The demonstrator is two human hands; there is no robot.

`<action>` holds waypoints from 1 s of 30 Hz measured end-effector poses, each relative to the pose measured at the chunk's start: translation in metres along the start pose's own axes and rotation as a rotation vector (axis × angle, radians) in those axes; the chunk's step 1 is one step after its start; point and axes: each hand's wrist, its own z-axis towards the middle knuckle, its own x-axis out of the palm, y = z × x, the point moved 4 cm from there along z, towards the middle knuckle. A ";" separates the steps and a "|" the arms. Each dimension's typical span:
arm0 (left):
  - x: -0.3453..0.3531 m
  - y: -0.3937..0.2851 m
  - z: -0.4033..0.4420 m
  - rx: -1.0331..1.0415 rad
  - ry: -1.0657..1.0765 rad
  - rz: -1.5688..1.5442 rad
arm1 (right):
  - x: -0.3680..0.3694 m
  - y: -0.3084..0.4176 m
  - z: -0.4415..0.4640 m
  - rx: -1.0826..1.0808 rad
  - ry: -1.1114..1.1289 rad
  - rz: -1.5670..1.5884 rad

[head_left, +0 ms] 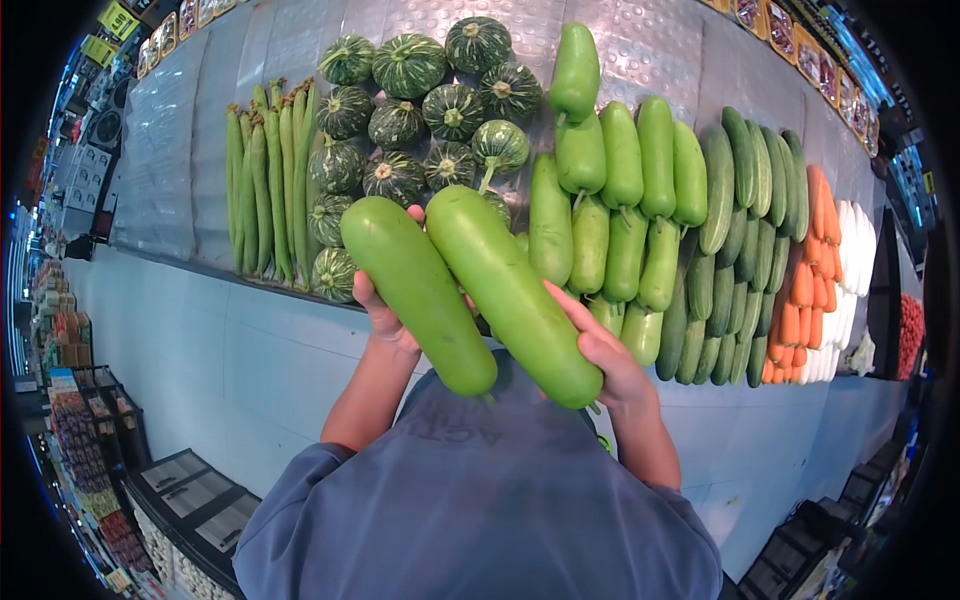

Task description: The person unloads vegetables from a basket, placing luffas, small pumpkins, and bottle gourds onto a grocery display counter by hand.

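Note:
Two long, smooth, light-green bottle gourds are held up side by side in front of my chest, their upper parts touching or nearly so. My left hand point(388, 318) is closed around the left bottle gourd point(420, 300), with most of its fingers hidden behind it. Gripped by my right hand point(612, 362) is the right bottle gourd point(515, 295), slanting down to the right with its stem end low. Just beyond them, more bottle gourds point(625, 160) are stacked in rows on the metal display counter point(280, 40).
Striped green pumpkins point(395, 125) and long ridged gourds point(270, 180) lie to the left. Cucumbers point(740, 250), carrots point(800, 300) and white radishes point(850, 250) line the right side. Packed trays point(785, 35) edge the far side. Black crates point(195, 500) stand at lower left.

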 end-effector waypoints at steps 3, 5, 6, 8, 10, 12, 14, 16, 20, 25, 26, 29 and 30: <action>0.000 0.000 0.000 -0.004 0.002 -0.001 | 0.001 0.010 -0.004 -0.184 -0.202 -0.823; -0.001 0.000 -0.002 -0.008 -0.001 -0.001 | 0.008 0.012 -0.007 -0.171 -0.282 -0.958; -0.001 0.000 -0.002 -0.010 -0.002 -0.002 | 0.004 0.010 -0.008 -0.173 -0.284 -0.956; -0.002 0.000 -0.003 -0.005 -0.004 0.001 | -0.003 0.009 -0.008 -0.218 -0.264 -1.003; -0.006 0.001 -0.005 0.005 -0.009 0.004 | -0.007 0.006 -0.007 -0.128 -0.243 -0.625; -0.008 0.003 -0.006 -0.010 0.079 -0.130 | -0.013 0.000 -0.005 -0.041 -0.219 -0.244; -0.007 0.004 -0.008 -0.005 0.042 -0.063 | -0.019 -0.009 -0.003 0.145 -0.045 0.098; -0.006 0.006 -0.007 0.002 0.008 0.006 | -0.020 -0.005 -0.003 0.144 0.027 0.044; -0.006 0.007 -0.004 -0.013 -0.025 0.031 | -0.013 -0.003 -0.006 -0.107 -0.366 -0.516; -0.016 0.010 -0.005 -0.077 -0.102 0.154 | 0.011 0.000 -0.002 -0.179 -0.340 -0.976; -0.018 0.010 -0.005 -0.076 -0.103 0.162 | 0.009 -0.001 -0.001 -0.174 -0.330 -0.965; -0.028 0.010 -0.011 -0.062 -0.121 0.157 | 0.009 -0.004 0.001 -0.201 -0.307 -0.971; -0.029 0.010 -0.008 -0.055 -0.124 0.144 | 0.006 -0.005 0.002 -0.212 -0.300 -0.990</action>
